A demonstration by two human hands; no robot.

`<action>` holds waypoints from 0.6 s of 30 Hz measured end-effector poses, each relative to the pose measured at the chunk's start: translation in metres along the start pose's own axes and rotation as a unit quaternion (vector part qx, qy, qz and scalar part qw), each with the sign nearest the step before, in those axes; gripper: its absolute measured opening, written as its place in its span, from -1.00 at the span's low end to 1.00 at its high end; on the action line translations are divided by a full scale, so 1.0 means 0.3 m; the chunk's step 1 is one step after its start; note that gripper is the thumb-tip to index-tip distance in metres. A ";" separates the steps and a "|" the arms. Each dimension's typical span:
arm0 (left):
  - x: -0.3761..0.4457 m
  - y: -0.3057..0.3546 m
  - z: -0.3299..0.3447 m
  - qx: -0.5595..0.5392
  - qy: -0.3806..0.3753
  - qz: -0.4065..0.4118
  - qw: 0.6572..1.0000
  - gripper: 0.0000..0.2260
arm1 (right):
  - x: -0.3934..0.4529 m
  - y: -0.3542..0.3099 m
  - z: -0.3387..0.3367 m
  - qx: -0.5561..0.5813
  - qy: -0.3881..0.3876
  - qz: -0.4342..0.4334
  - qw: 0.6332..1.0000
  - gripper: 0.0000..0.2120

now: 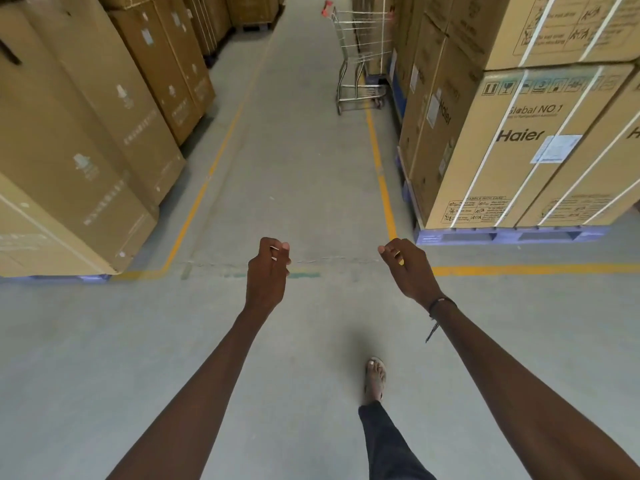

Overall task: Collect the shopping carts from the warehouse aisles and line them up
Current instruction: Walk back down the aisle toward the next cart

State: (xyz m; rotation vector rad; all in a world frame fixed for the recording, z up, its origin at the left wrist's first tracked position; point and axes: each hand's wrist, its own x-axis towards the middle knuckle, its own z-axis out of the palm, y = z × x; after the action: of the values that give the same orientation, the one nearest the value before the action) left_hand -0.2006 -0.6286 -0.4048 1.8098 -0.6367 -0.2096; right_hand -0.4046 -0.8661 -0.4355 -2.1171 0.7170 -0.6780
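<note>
The shopping cart [360, 57] stands far up the aisle, on the right-hand yellow floor line [381, 168] and just beside the stacked Haier cartons [519, 140] on their blue pallet [512, 234]. Well short of the cart, both arms reach forward over the grey floor. The left hand [268, 271] and right hand [407, 268] hang apart from each other, fingers loosely curled around nothing. Below the right hand, a sandalled foot [375, 379] is planted on the concrete. Brown cartons [86, 150] line the aisle opposite the cart.
</note>
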 end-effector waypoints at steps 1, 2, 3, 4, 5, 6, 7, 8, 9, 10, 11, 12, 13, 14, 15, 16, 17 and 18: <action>0.090 -0.011 0.045 -0.001 -0.003 -0.001 1.000 -0.82 | 0.096 0.042 0.000 0.000 0.002 -0.001 1.000 -0.74; 0.180 -0.022 0.091 -0.001 -0.007 -0.004 1.000 -0.83 | 0.195 0.081 -0.001 -0.003 0.004 -0.002 1.000 -0.74; 0.270 -0.027 0.133 0.003 -0.009 -0.004 1.000 -0.82 | 0.295 0.118 -0.004 -0.006 0.006 -0.003 1.000 -0.74; 0.360 -0.031 0.174 0.009 -0.011 -0.004 1.000 -0.79 | 0.395 0.155 -0.007 -0.007 0.005 -0.003 1.000 -0.74; 0.447 -0.036 0.213 0.013 -0.011 -0.005 1.000 -0.76 | 0.493 0.189 -0.011 -0.008 0.002 -0.003 1.000 -0.73; 0.534 -0.037 0.252 0.015 -0.012 -0.008 1.000 -0.75 | 0.589 0.217 -0.017 -0.010 0.000 -0.005 1.000 -0.72; 0.620 -0.035 0.290 0.018 -0.015 -0.012 1.000 -0.75 | 0.684 0.240 -0.023 -0.010 -0.001 -0.007 1.000 -0.70; 0.707 -0.032 0.326 0.019 -0.021 -0.018 0.999 -0.78 | 0.782 0.261 -0.030 -0.007 -0.001 -0.009 1.000 -0.67; 0.795 -0.027 0.362 0.020 -0.025 -0.024 0.999 -0.81 | 0.880 0.282 -0.034 -0.005 0.000 -0.011 1.000 -0.65; 0.879 -0.022 0.397 0.019 -0.026 -0.028 0.999 -0.83 | 0.976 0.302 -0.035 -0.007 -0.002 -0.015 1.000 -0.63; 0.960 -0.014 0.428 0.018 -0.026 -0.030 0.999 -0.84 | 1.071 0.322 -0.030 -0.010 -0.006 -0.019 1.000 -0.62; 1.042 -0.013 0.458 0.018 -0.028 -0.033 0.999 -0.83 | 1.165 0.341 -0.022 -0.014 -0.013 -0.019 1.000 -0.62; 1.122 -0.014 0.485 0.019 -0.029 -0.041 0.999 -0.82 | 1.255 0.361 -0.013 -0.020 -0.021 -0.017 0.999 -0.62; 1.199 -0.020 0.509 0.019 -0.026 -0.049 0.998 -0.81 | 1.341 0.380 0.000 -0.024 -0.029 -0.015 0.999 -0.63; 1.275 -0.027 0.530 0.019 -0.022 -0.057 0.998 -0.80 | 1.422 0.400 0.018 -0.025 -0.036 -0.016 0.999 -0.64; 1.356 -0.040 0.549 0.021 -0.017 -0.060 0.998 -0.77 | 1.503 0.419 0.039 -0.025 -0.041 -0.019 0.999 -0.65; 1.438 -0.055 0.566 0.027 -0.014 -0.062 0.998 -0.74 | 1.584 0.438 0.063 -0.027 -0.045 -0.020 0.998 -0.65; 1.520 -0.076 0.582 0.028 -0.014 -0.063 0.998 -0.72 | 1.661 0.456 0.086 -0.032 -0.050 -0.017 0.998 -0.66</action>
State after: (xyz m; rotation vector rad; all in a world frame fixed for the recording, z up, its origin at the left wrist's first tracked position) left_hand 0.1104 -1.0057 -0.4066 1.9062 -0.5536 -0.3052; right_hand -0.0755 -1.2649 -0.4482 -2.2095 0.6560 -0.5692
